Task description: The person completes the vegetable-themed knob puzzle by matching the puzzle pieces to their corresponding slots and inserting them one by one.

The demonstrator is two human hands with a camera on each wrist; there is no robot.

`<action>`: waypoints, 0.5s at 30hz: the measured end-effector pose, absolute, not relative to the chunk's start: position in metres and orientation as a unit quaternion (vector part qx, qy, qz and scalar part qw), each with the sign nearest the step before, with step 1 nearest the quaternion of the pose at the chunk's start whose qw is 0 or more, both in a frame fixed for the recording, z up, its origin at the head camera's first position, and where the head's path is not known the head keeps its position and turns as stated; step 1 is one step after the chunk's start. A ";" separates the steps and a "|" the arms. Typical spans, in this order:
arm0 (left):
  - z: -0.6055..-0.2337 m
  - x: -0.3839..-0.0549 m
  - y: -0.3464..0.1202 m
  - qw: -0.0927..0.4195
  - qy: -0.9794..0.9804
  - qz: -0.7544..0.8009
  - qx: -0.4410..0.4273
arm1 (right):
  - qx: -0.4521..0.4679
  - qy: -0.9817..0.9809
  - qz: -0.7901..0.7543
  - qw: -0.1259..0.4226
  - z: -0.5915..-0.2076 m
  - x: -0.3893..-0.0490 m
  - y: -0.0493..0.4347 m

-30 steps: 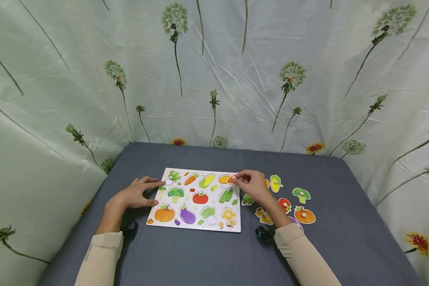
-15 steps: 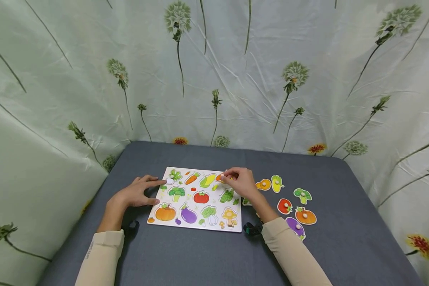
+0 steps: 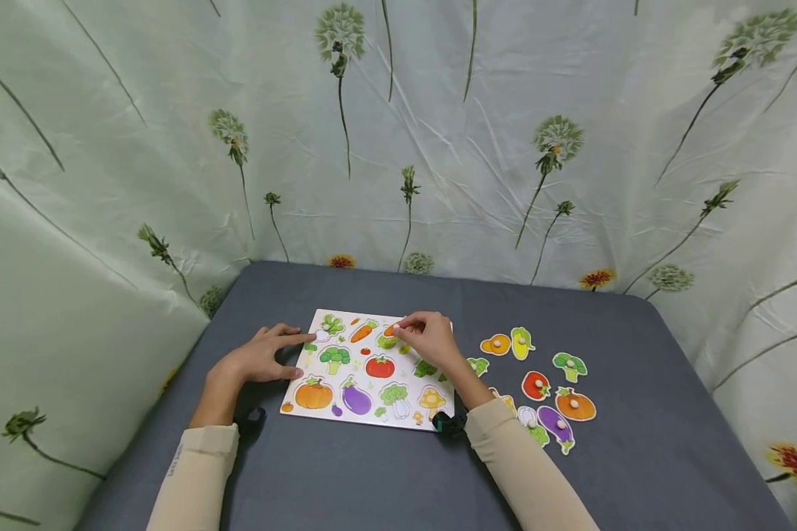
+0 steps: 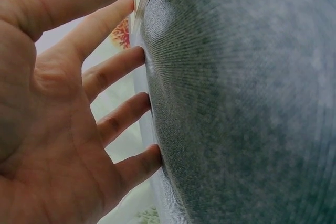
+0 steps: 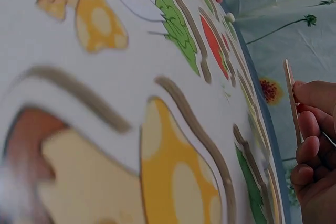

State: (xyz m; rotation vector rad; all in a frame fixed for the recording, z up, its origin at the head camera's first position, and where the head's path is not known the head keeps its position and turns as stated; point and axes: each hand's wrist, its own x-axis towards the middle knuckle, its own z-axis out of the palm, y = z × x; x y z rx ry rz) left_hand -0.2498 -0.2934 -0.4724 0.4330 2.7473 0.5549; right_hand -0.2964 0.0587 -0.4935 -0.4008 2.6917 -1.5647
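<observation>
A white wooden puzzle board (image 3: 365, 422) with printed vegetables lies on the table. My left hand (image 3: 262, 358) rests at its left edge, index finger on the top-left corner and thumb on the side. Its fingers are spread and fairly straight in the left wrist view. My right hand (image 3: 433, 341) pinches an orange carrot puzzle piece (image 3: 390, 331) by its knob, over the top row near the corn picture. In the right wrist view the carrot piece stands edge-on, lifted off the board. At the board's top left sits a white-and-green radish-like piece (image 3: 322, 335).
Several loose knobbed pieces lie right of the board: a squash (image 3: 496, 344), corn (image 3: 521, 344), broccoli (image 3: 570, 366), tomato (image 3: 535, 385), pumpkin (image 3: 575, 404), eggplant (image 3: 556, 426) and bok choy (image 3: 534, 428). The right forearm partly covers others. A floral curtain (image 3: 398, 147) hangs behind the table.
My right hand has moved left across the board's top row with the carrot piece, uncovering more loose pieces. The left hand keeps its place on the board.
</observation>
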 end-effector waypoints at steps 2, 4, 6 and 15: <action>-0.473 -0.250 -0.292 0.152 0.957 0.193 0.156 | -0.122 0.857 -0.501 0.008 -0.496 -0.297 0.054; -0.474 -0.250 -0.293 0.153 0.957 0.194 0.155 | -0.119 0.856 -0.503 0.013 -0.498 -0.296 0.049; -0.475 -0.250 -0.293 0.153 0.957 0.191 0.156 | -0.114 0.855 -0.506 0.019 -0.499 -0.295 0.044; -0.474 -0.251 -0.295 0.154 0.958 0.189 0.151 | -0.116 0.860 -0.496 0.006 -0.501 -0.300 0.025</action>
